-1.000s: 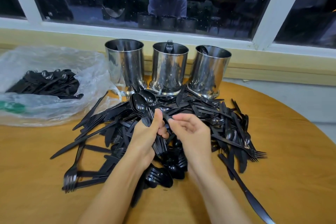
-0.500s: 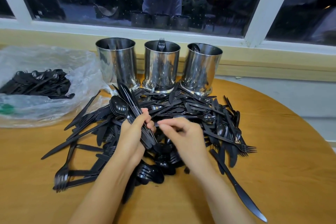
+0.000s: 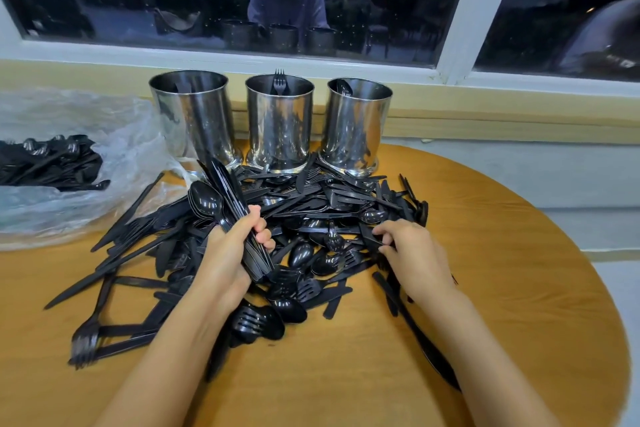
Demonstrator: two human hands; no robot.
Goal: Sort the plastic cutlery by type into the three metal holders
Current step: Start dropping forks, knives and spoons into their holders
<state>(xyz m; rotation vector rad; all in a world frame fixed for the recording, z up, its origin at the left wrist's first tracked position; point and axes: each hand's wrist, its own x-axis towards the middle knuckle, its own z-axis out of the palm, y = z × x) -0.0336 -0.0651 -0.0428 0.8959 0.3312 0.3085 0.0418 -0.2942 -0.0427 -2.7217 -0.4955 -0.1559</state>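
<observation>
Plastic cutlery bundle [image 3: 221, 201] could, I judge, fan out and slip, or go into the wrong holder, since it mixes spoon bowls with long flat pieces. Left hand [image 3: 235, 250] has its fingers curled tight round it. Right hand [image 3: 412, 250] pinches a piece [image 3: 372, 238] in the pile [image 3: 311, 198]. Three metal holders [image 3: 278, 125] stand just behind.

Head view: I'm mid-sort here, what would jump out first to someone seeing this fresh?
A big tangled pile of black plastic cutlery fills the middle of the round wooden table. Just behind it three shiny metal holders stand in a row, a fork poking from the middle one. The left hand grips a bundle of cutlery over the pile; the right hand reaches into its right side.
</observation>
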